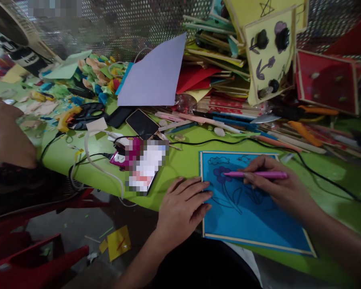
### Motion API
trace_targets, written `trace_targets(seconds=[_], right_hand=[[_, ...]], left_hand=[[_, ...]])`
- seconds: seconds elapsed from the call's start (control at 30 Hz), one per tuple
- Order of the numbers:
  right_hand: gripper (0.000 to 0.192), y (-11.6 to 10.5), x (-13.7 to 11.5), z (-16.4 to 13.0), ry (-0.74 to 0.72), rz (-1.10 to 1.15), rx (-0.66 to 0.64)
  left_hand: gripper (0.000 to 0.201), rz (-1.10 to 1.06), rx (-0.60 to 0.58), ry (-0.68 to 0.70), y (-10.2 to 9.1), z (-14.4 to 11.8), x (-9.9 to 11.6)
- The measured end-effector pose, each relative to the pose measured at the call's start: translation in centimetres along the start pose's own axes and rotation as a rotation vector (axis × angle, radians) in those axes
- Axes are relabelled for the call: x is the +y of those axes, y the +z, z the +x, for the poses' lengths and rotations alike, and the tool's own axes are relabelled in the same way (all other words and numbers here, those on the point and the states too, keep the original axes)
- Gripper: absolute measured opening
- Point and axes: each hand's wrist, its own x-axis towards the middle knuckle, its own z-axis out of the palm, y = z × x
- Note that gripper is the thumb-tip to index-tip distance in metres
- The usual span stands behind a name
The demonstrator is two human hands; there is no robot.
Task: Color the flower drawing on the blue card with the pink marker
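Green bench (pixel 186 160) under a perforated metal screen (pixel 114 24), crowded with craft clutter. Along the back, a tall heap of coloured paper sheets and framed boards (pixel 216 68), with a yellow board (pixel 269 56) bearing dark flowers propped upright at its right end and a red board (pixel 326 82) just beside that. Leaning against the heap's left side, a pale purple sheet (pixel 156 74). Near the front edge, lying flat, a blue board (pixel 249 212) with a pale wooden frame and a flower drawn in dark outline. Left hand (pixel 183 204) spread flat, palm down, fingers resting on the blue board's left edge. Right hand (pixel 276 184) over the drawing, closed around a pink crayon (pixel 257 174) held nearly level, tip touching the purple flower head. Black cable (pixel 234 142) trailing across the bench just behind the blue board. Left of that, two dark phones (pixel 135 120) lying side by side, close to a yellow-handled glue gun (pixel 66 117). At the far left, another person's arm (pixel 6 136). Below the bench, red plastic chairs (pixel 33 257) and yellow paper scraps (pixel 117 243) on the floor.
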Motion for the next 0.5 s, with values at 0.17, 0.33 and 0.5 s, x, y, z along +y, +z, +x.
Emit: trace_targets(seconds=[0.17,0.33,0.5], right_hand=[[0.027,0.06,0.11,-0.13,-0.011,-0.024,-0.002],[0.026,0.15,0.20,-0.30,-0.001,-0.031,0.002],[0.027,0.07,0.41,-0.31,-0.018,-0.038,-0.012]], left_hand=[[0.021,0.004,0.009,0.011,-0.07,0.01,0.04],[0.020,0.001,0.021,0.019,-0.03,0.02,-0.02],[0.020,-0.012,0.034,0.026,-0.02,0.12,-0.04]])
